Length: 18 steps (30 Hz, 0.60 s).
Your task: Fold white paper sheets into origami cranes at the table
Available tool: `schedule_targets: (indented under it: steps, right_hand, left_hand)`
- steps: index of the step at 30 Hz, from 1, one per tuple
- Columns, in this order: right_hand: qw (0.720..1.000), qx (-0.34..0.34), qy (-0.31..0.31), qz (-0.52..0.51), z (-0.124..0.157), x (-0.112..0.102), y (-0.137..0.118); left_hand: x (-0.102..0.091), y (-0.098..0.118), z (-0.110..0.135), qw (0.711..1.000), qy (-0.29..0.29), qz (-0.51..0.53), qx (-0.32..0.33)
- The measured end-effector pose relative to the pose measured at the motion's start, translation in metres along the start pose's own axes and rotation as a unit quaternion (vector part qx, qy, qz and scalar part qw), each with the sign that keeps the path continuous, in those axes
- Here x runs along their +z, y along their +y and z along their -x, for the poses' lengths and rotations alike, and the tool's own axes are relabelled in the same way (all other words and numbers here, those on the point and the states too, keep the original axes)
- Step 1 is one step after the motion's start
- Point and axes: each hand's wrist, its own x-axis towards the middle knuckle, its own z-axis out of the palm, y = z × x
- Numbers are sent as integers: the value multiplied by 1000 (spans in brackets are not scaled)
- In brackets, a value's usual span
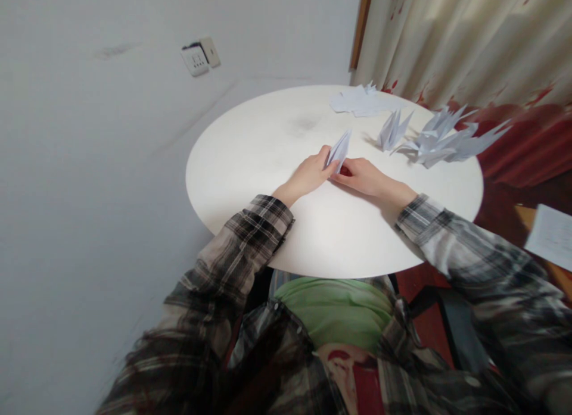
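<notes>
On a round white table point(268, 141) my two hands meet around a small folded piece of white paper point(339, 148) that points up and away from me. My left hand point(308, 174) pinches its left side, fingers closed on the fold. My right hand point(364, 175) presses against its lower right edge, fingers curled on it. Both sleeves are dark plaid.
Several finished folded paper figures point(440, 140) lie at the table's right side, one more point(393, 129) stands nearer the middle, and flat white sheets point(361, 100) lie at the far edge. A curtain point(469, 40) hangs behind, a wall socket point(200, 55) at left, a paper point(552, 235) at far right.
</notes>
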Motion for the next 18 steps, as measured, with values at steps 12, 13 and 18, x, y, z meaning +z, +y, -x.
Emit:
schedule_targets:
  steps: [12,13,18]
  right_hand:
    - [1000,-3,4,21,0,0,0]
    - [1000,-2,2,22,0,0,0]
    - [1000,2,-4,18,0,-1,-2]
  left_hand:
    - [0,1,1,1000,-2,0,-4]
    - [0,1,1,1000,-2,2,-3]
    - [0,0,1,1000,-1,15,-1]
